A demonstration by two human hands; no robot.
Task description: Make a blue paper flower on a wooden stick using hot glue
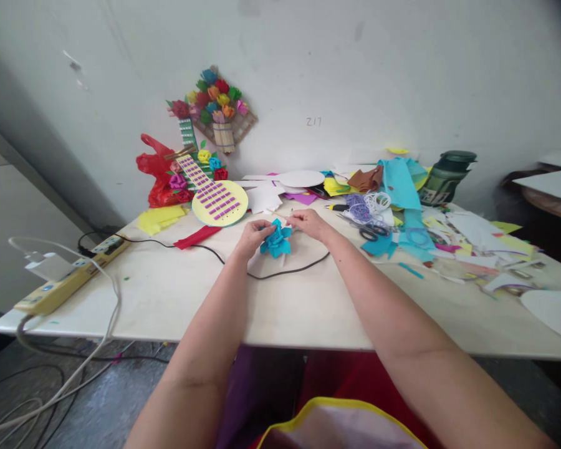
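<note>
A blue paper flower [277, 241] with pointed petals is held just above the white table, near the middle of the view. My left hand [257, 237] pinches it from its left side, with thumb and finger on the petals. To the right of the flower, my right hand [307, 223] is closed, its fingertips together around something thin and pale that is too small to name. Beneath both hands a black cord [280, 273] curves across the table [303, 318].
Left: a yellow power strip [70, 284], red crepe strip [197, 237], yellow paper [161, 218]. Behind: a guitar-shaped craft [219, 202], red bag [158, 174], paper flower basket [223, 134]. Right: scissors [373, 232], yarn [362, 207], paper scraps [470, 240], green bottle [447, 178].
</note>
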